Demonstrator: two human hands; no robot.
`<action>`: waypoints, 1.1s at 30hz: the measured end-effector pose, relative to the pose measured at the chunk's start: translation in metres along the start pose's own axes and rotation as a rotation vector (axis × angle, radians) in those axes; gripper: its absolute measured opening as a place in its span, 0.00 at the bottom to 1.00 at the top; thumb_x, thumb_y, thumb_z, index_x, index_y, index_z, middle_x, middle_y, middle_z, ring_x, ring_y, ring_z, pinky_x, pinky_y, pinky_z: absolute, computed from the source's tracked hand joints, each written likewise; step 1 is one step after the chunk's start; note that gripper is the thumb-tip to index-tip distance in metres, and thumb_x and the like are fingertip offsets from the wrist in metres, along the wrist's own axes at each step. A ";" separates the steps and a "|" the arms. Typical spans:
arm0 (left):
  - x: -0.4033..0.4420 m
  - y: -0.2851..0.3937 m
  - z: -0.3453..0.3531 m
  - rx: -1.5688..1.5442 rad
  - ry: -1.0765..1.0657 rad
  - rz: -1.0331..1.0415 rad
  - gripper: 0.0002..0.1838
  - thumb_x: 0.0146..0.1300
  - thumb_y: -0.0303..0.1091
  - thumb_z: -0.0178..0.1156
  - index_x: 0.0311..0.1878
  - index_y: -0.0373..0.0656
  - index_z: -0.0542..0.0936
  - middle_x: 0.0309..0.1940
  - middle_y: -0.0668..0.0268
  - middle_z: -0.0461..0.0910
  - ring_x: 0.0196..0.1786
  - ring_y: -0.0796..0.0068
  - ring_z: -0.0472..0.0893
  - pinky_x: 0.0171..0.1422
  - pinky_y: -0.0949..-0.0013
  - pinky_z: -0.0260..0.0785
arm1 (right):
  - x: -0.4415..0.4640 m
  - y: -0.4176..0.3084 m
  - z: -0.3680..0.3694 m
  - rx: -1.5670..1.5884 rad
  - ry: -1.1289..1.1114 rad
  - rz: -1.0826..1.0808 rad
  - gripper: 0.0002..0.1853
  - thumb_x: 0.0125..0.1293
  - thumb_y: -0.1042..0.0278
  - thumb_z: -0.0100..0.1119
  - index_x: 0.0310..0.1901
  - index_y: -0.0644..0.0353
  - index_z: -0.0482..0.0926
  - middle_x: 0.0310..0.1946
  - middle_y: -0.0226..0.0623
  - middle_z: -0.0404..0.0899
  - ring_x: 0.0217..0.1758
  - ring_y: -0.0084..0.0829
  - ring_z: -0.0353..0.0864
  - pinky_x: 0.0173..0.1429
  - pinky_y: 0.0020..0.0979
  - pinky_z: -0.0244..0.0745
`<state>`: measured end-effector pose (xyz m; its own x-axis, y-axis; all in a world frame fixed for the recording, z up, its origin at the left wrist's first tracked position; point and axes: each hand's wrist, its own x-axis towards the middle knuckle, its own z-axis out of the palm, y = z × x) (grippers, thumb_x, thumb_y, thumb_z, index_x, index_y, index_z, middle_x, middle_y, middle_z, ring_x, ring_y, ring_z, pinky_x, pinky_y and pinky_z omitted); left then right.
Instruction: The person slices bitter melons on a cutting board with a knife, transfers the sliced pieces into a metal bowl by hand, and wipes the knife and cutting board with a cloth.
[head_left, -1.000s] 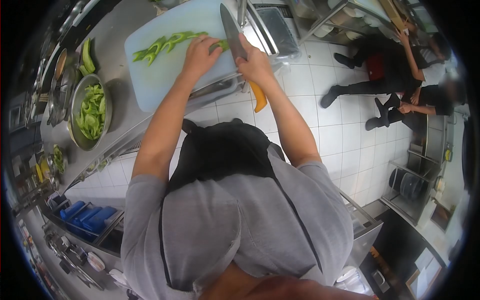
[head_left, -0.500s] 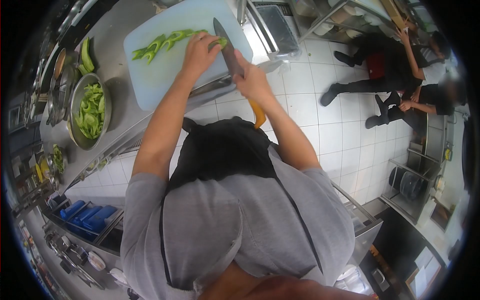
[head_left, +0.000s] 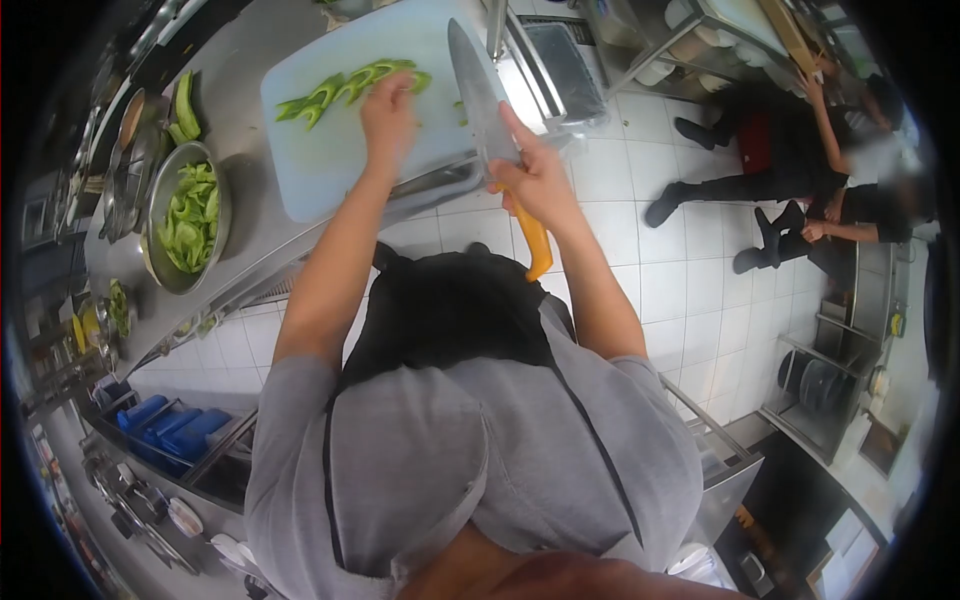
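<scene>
My right hand [head_left: 535, 180] grips a kitchen knife [head_left: 478, 85] with a yellow handle, its broad blade pointing away over the right edge of the cutting board [head_left: 300, 175]. The index finger lies along the blade. Curved green vegetable slices [head_left: 345, 88] lie in a row across the upper part of the board. Over the right end of this row is my left hand [head_left: 388, 125], its fingers bent and smeared by motion; whether they hold a slice cannot be made out. A small green piece [head_left: 460, 112] sits near the blade.
On the steel counter [head_left: 245, 180] left of the board stands a metal bowl [head_left: 222, 215] of green slices, with a green vegetable piece [head_left: 185, 108] behind it. Blue containers [head_left: 190, 435] are on a lower rack. Two people [head_left: 830, 160] are off to the right.
The knife has come away from the slices, to the right and toward me. My left hand has let go of the end piece at the blade and shifted slightly left and nearer.
</scene>
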<state>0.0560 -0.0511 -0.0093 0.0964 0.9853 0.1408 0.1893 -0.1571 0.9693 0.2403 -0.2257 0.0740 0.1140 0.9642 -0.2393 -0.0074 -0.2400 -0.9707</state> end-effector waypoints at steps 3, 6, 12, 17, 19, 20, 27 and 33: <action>-0.021 0.017 0.015 0.615 -0.098 0.554 0.16 0.65 0.30 0.61 0.56 0.41 0.84 0.56 0.54 0.82 0.56 0.51 0.78 0.64 0.56 0.72 | -0.010 -0.008 -0.010 0.166 -0.034 -0.026 0.42 0.67 0.81 0.57 0.81 0.48 0.59 0.40 0.34 0.83 0.30 0.21 0.82 0.25 0.23 0.72; -0.041 0.035 0.023 0.775 -0.199 0.757 0.19 0.64 0.32 0.64 0.58 0.40 0.82 0.56 0.56 0.81 0.56 0.51 0.78 0.66 0.56 0.71 | -0.018 0.000 -0.023 0.097 -0.012 -0.039 0.42 0.66 0.83 0.55 0.81 0.49 0.59 0.43 0.36 0.84 0.29 0.22 0.82 0.24 0.23 0.72; -0.049 0.011 0.004 0.720 -0.416 0.616 0.15 0.63 0.34 0.67 0.52 0.41 0.83 0.51 0.59 0.82 0.55 0.54 0.80 0.60 0.56 0.75 | -0.040 0.027 -0.043 -0.055 0.117 0.009 0.42 0.65 0.82 0.55 0.81 0.49 0.60 0.42 0.38 0.84 0.27 0.21 0.80 0.22 0.23 0.71; -0.047 0.021 -0.001 0.525 -0.222 0.628 0.13 0.60 0.26 0.69 0.49 0.42 0.84 0.42 0.60 0.84 0.39 0.64 0.83 0.44 0.64 0.79 | -0.056 0.041 -0.055 -0.116 0.122 0.136 0.41 0.65 0.81 0.54 0.81 0.45 0.60 0.33 0.37 0.85 0.26 0.21 0.80 0.24 0.26 0.73; -0.039 0.064 0.014 0.336 -0.157 0.710 0.16 0.58 0.22 0.70 0.50 0.43 0.84 0.41 0.61 0.85 0.35 0.71 0.83 0.35 0.71 0.77 | -0.057 0.044 -0.053 -0.115 0.095 0.112 0.41 0.66 0.80 0.55 0.81 0.45 0.61 0.29 0.35 0.83 0.26 0.20 0.80 0.25 0.26 0.74; -0.032 0.084 0.027 0.290 -0.165 0.817 0.16 0.58 0.23 0.70 0.51 0.44 0.84 0.42 0.61 0.86 0.35 0.70 0.84 0.36 0.70 0.78 | -0.059 0.046 -0.050 -0.116 0.072 0.104 0.41 0.66 0.79 0.56 0.81 0.44 0.61 0.27 0.34 0.83 0.26 0.20 0.80 0.25 0.26 0.75; 0.034 0.129 0.125 0.403 -0.199 0.919 0.21 0.65 0.39 0.69 0.60 0.45 0.83 0.61 0.54 0.81 0.58 0.51 0.81 0.63 0.57 0.74 | -0.068 0.039 -0.043 -0.198 0.042 0.105 0.41 0.68 0.80 0.56 0.81 0.40 0.62 0.29 0.32 0.81 0.26 0.20 0.77 0.28 0.26 0.74; 0.024 0.058 0.025 0.489 -0.007 0.727 0.23 0.66 0.41 0.67 0.64 0.50 0.82 0.69 0.55 0.74 0.71 0.48 0.69 0.74 0.50 0.63 | -0.066 0.037 -0.030 -0.155 0.020 0.173 0.42 0.66 0.84 0.54 0.81 0.41 0.61 0.26 0.30 0.79 0.23 0.18 0.73 0.25 0.24 0.71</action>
<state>0.0940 -0.0380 0.0451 0.3614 0.6299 0.6874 0.4768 -0.7585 0.4443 0.2622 -0.3011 0.0544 0.1439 0.9054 -0.3995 0.1241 -0.4170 -0.9004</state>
